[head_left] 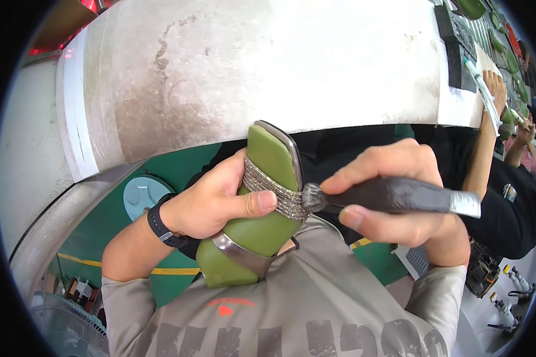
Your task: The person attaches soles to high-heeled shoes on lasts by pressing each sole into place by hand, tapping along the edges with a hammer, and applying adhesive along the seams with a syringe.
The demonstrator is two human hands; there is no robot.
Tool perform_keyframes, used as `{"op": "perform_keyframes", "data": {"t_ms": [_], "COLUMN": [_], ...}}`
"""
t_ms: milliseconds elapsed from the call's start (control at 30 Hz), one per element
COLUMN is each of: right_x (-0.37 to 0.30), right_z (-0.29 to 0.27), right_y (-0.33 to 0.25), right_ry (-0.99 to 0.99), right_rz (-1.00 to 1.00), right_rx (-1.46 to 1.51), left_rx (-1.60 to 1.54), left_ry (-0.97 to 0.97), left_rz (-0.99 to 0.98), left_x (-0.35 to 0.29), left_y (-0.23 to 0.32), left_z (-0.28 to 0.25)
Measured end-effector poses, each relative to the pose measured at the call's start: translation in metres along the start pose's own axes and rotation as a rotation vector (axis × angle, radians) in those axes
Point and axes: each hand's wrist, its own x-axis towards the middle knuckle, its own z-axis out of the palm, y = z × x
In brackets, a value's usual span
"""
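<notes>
A sandal (257, 196) on a green shoe last (272, 156) is held in my left hand (205, 202), tilted between my body and the bench edge. Its wide beaded strap (274, 187) crosses the front of the last, with my left thumb lying on it. A plain metallic brown strap (238, 254) crosses lower down. My right hand (399, 187) is closed round a thick dark-handled tool (393, 195) with a silver end. The tool's rounded, worn grey tip is at the sandal's right edge beside the beaded strap; I cannot tell its exact kind.
A white, stained bench (315, 65) curves across ahead. At the right, a co-worker's hand (494, 89) is near a pale stick-like tool (482, 89). Several green lasts (509, 62) stand beyond. A pale blue round stool (146, 196) and a fan (65, 327) are at lower left.
</notes>
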Motion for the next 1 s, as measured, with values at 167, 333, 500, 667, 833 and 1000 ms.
{"op": "perform_keyframes", "data": {"t_ms": [167,333,500,667,833,1000], "right_x": [-0.018,-0.013,0.02,-0.027,-0.025,0.026], "right_z": [0.016,0.006,-0.032,0.028,0.082,0.049], "right_y": [0.013,0.026,0.047,0.028,0.021,0.007], "right_ry": [0.145,0.596,0.821,0.497,0.386,0.7], "right_rz": [0.1,-0.476,-0.431,-0.606,-0.628,-0.731], "right_rx": [0.195,-0.59,-1.03,-0.663,-0.764,-0.367], "left_rx": [0.09,0.038,0.063,0.116,-0.174,-0.009], "left_ry": [0.03,0.043,0.075,0.138,0.302,0.403], "left_rz": [0.055,0.06,0.082,0.305,0.37,0.731], "left_x": [0.003,0.005,0.001,-0.024,-0.009,0.02], "left_y": [-0.012,-0.013,-0.013,-0.004,0.034,0.079], "left_z": [-0.004,-0.003,-0.001,0.006,0.014,0.037]}}
